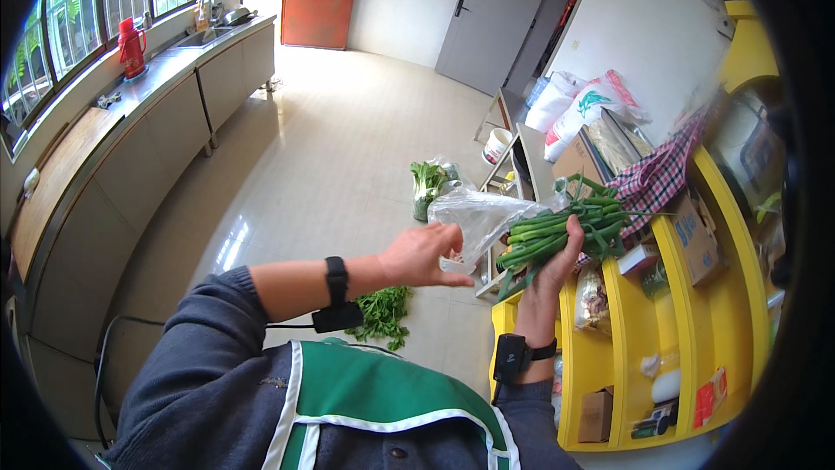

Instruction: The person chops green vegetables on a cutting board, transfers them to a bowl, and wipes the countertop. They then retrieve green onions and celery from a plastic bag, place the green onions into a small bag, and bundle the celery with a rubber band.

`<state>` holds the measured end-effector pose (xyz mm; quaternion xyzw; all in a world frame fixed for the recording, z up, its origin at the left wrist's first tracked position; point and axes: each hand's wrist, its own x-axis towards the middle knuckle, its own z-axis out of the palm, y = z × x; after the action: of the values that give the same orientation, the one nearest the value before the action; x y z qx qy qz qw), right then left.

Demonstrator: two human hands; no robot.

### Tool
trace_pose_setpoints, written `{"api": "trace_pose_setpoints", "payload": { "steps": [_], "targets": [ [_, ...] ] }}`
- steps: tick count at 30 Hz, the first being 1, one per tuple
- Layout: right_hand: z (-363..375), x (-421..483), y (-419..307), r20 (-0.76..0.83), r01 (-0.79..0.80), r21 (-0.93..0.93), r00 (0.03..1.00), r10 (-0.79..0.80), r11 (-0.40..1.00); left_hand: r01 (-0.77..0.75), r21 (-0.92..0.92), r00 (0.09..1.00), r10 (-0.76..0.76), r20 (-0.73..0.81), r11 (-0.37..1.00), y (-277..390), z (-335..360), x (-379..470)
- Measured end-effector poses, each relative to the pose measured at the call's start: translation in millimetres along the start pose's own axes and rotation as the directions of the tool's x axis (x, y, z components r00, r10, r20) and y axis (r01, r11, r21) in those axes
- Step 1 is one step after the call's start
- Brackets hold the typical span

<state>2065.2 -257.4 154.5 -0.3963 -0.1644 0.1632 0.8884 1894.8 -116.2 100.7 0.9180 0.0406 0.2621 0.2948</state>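
Observation:
My right hand [554, 268] is closed around a bunch of green onions [541, 235], thumb on top, leaves fanning to the right. Just left of it, my left hand [434, 255] is bent with thumb and fingers curved beside a clear plastic bag [483, 209]; whether the fingers pinch the bag's edge is not clear. The bag stretches from near my left fingers to behind the onions. Beyond the bag, leafy greens [427, 186] in clear plastic rest on the floor. A bunch of leafy herbs [385, 317] lies on the floor below my left forearm.
A yellow shelf unit [620, 352] with boxes and packages curves along the right. Behind it are a checked cloth [659, 170], white sacks [593, 105] and a white bucket [498, 145]. A counter [153, 101] with a red thermos [132, 49] runs along the left. A cable hangs at lower left.

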Motion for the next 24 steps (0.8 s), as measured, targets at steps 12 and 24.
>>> {"api": "trace_pose_setpoints", "payload": {
  "steps": [12,24],
  "targets": [
    [-9,0,-2,-0.001,-0.013,0.059,1.0,0.013,0.998,0.119,-0.404,0.901,-0.269,-0.34,0.907,-62,-8,67],
    [-64,-22,-16,0.046,0.141,-0.173,0.99,-0.136,0.975,0.24,0.055,0.962,-0.23,-0.146,0.969,-18,-68,104]
  ]
}}
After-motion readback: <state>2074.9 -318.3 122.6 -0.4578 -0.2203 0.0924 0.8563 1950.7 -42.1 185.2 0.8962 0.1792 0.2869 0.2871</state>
